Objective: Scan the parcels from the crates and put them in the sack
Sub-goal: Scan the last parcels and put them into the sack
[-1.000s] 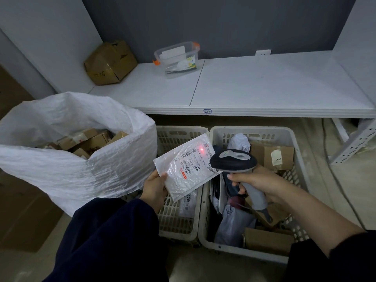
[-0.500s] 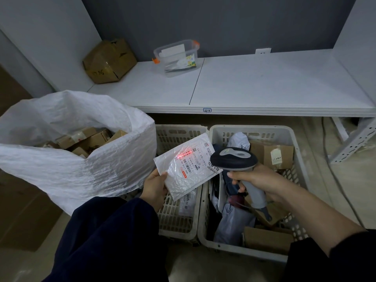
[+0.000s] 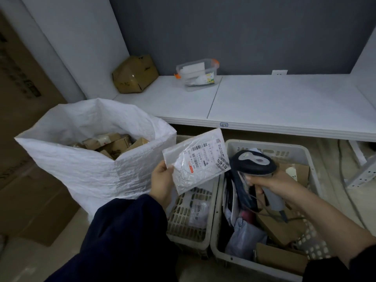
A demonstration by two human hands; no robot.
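Observation:
My left hand [image 3: 162, 181] pinches the lower left corner of a white bubble mailer [image 3: 195, 161], label side up, above the left crate [image 3: 189, 226]. Just right of the mailer, my right hand [image 3: 270, 184] grips the handle of a dark barcode scanner [image 3: 253, 162] over the right crate [image 3: 264, 148]. No red scan light shows on the label. The white woven sack [image 3: 81, 159] stands open to the left, with several cardboard parcels [image 3: 114, 143] inside. One flat white parcel [image 3: 198, 214] lies in the left crate; the right crate holds bags and cardboard boxes.
A low white shelf [image 3: 284, 102] runs behind the crates, carrying a crumpled cardboard box [image 3: 134, 74] and a clear plastic container [image 3: 197, 74]. Large cardboard boxes [image 3: 24, 169] stand at the far left. Cables [image 3: 345, 180] trail on the floor to the right.
The red scanner light on the mailer's label has gone out. My head has turned left, and the mailer has shifted slightly towards the sack.

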